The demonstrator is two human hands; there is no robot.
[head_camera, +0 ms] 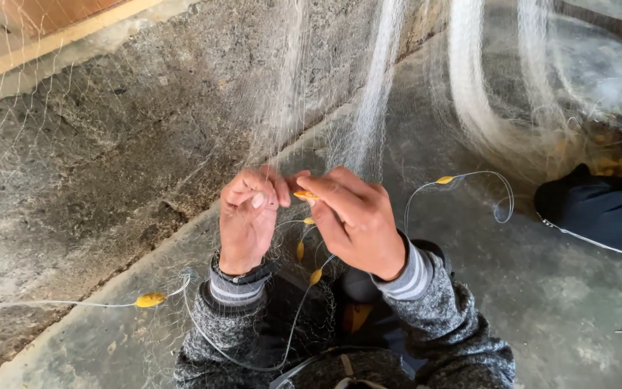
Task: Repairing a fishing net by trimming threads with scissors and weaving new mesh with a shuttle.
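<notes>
Float (305, 194), small, orange, spindle-shaped: one item pinched between both hands at picture centre, long axis near level, running 9 to 3 o'clock, one tip toward each hand.

Hands: two. Left hand (248, 216), fingers (257, 189) curled closed, thumb and forefinger nipping the float's left end with net twine. Right hand (358, 220), fingers (336, 193) closed in a pinch on the float's right end, back of hand up.

Further floats, same kind: five counted. One (150, 300) at 8 o'clock on the floor beside the wall foot; one (445, 179) at 2 o'clock of the hands, long axis near level; three hanging just below the hands, at (309, 221), (300, 250) and (315, 276), the lower two with long axes near upright.

Cord (502, 194), white: one line threading the floats, looping at 3 o'clock.

Fishing net (376, 108), fine pale mesh: one, hanging from 12 o'clock in gathered strands, draped over wall and floor.

Wall (109, 144), rough concrete, fills 9 to 12 o'clock; its foot runs diagonally from 7 to 1 o'clock, close beside the left hand.

Floor (556, 302), concrete: open room at 4 to 5 o'clock.

Second person (599, 209), dark clothing, at 3 o'clock, well apart from the hands.
</notes>
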